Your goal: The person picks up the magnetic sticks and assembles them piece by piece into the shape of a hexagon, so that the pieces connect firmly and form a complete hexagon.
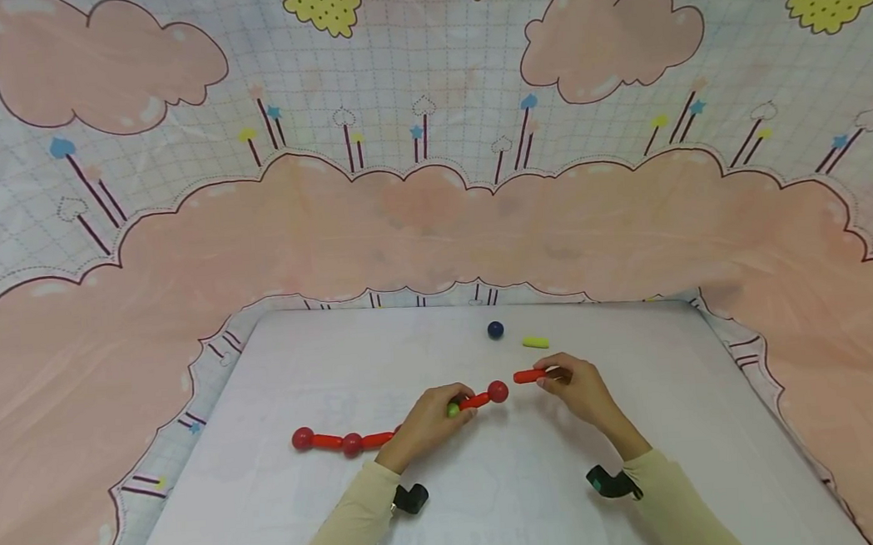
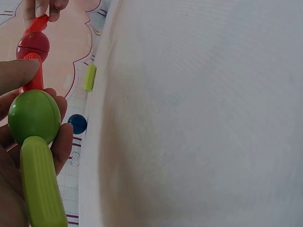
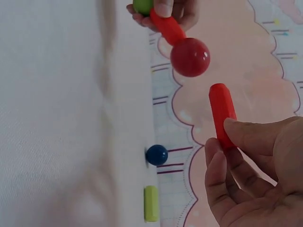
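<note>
In the head view my left hand (image 1: 432,419) grips a chain of toy pieces: a green ball (image 2: 34,116), a red rod (image 3: 168,29) and a red ball (image 3: 190,57) at its end. A light green rod (image 2: 42,182) extends from the green ball toward the wrist. My right hand (image 1: 580,387) pinches another red rod (image 3: 221,111) between thumb and fingers. Its free end points at the red ball, with a gap between them. Left of my left hand lies a row of red balls and red rods (image 1: 328,442); the left wrist hides its right end.
A dark blue ball (image 1: 496,330) and a loose yellow-green rod (image 1: 535,342) lie beyond the hands on the white tabletop (image 1: 218,502). Patterned cloth (image 1: 434,231) hangs behind the table's far edge.
</note>
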### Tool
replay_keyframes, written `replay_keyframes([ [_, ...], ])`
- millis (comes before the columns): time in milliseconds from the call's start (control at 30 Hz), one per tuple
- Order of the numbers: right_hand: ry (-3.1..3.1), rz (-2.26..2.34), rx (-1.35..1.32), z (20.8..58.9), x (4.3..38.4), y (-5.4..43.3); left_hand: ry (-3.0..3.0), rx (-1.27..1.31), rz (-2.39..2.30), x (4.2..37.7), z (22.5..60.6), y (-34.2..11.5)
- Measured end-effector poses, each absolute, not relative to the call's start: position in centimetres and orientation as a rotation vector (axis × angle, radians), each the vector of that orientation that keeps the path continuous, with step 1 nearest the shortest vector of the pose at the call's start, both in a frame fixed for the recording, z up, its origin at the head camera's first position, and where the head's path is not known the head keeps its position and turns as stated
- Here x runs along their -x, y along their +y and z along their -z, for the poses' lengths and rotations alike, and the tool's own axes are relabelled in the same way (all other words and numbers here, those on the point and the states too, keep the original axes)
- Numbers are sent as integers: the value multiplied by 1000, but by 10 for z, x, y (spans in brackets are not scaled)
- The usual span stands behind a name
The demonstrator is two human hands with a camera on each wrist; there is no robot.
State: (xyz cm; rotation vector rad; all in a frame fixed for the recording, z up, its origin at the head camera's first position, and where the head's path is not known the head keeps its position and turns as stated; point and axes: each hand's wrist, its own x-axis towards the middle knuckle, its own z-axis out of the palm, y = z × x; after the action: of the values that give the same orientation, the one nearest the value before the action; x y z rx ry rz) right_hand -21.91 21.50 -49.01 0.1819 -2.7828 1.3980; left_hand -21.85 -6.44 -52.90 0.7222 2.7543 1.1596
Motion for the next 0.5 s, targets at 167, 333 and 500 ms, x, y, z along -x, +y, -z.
replay_keyframes([
  [167, -2784, -1379, -212, 487, 217, 212, 2763, -728, -1149, 218, 529, -64],
  [333, -2776, -1353, -261, 487, 216, 210, 2776, -736, -1156, 219, 529, -64],
  [500, -2774, -1357, -302, 488, 216, 207, 2773, -748, -1165, 219, 528, -64],
])
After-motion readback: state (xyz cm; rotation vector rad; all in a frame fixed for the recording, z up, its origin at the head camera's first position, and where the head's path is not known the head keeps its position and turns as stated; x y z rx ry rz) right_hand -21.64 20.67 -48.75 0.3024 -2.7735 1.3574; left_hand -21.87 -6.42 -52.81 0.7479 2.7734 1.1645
